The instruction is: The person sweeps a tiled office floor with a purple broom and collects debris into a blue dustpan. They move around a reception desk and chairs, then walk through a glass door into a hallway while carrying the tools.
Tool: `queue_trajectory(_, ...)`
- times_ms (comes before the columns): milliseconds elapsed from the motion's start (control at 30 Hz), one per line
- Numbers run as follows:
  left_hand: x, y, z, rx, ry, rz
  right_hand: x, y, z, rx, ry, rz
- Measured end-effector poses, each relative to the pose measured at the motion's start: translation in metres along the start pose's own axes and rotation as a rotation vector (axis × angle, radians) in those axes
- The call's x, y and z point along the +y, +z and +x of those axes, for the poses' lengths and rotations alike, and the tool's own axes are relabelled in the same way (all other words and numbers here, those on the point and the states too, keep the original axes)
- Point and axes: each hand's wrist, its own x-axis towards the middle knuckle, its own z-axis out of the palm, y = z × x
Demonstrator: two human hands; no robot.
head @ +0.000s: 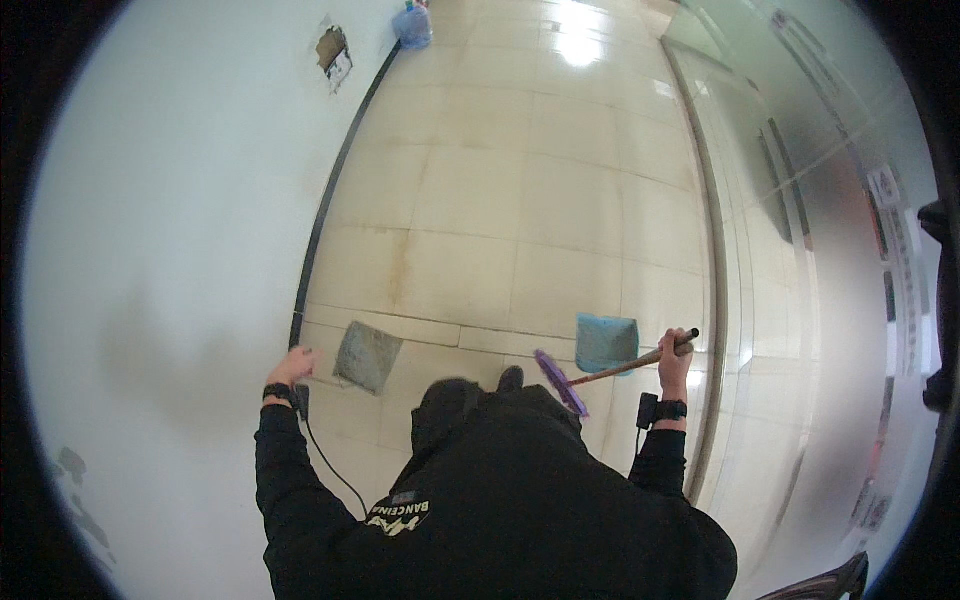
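My right hand (676,360) grips the handle of a broom near its dark end. The broom's purple head (561,382) is at the lower left end of the handle, beside my dark trousers. Behind the handle, a blue dustpan (607,343) lies on the tiled floor, its inside looking greyish. My left hand (294,365) is held out near the wall, with fingers partly bent and nothing seen in it. A grey, square, worn mat or tile (368,358) lies on the floor to the right of that hand. Both wrists wear black straps with small devices.
A white wall (187,225) with a dark skirting strip and a broken hole runs along the left. A blue plastic water bottle (414,27) stands at its far end. Glass panels (810,300) with a metal floor track line the right side. A cable hangs by my left sleeve.
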Motion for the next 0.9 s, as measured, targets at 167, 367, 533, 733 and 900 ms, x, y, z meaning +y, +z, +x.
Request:
queue_trajectory(167, 0.035, 0.014, -0.079, 0.114, 0.244, -0.201, 0.019, -0.009, -0.008, -0.054, -0.082, 0.056)
queue_trajectory(367, 0.082, 0.045, -0.111, 0.082, 0.431, -0.72, 0.039, -0.019, -0.011, -0.115, -0.057, -0.047)
queue_trajectory(533, 0.083, 0.073, -0.145, 0.152, 0.418, -0.867, 0.009, -0.02, -0.055, -0.099, -0.163, -0.013)
queue_trajectory(733, 0.121, 0.091, -0.086, 0.121, 0.612, -0.851, 0.004, -0.029, -0.114, 0.065, -0.222, 0.13)
queue_trajectory(900, 0.207, 0.048, -0.039, -0.076, 0.763, -0.827, -0.003, -0.048, -0.134, 0.151, -0.29, 0.172)
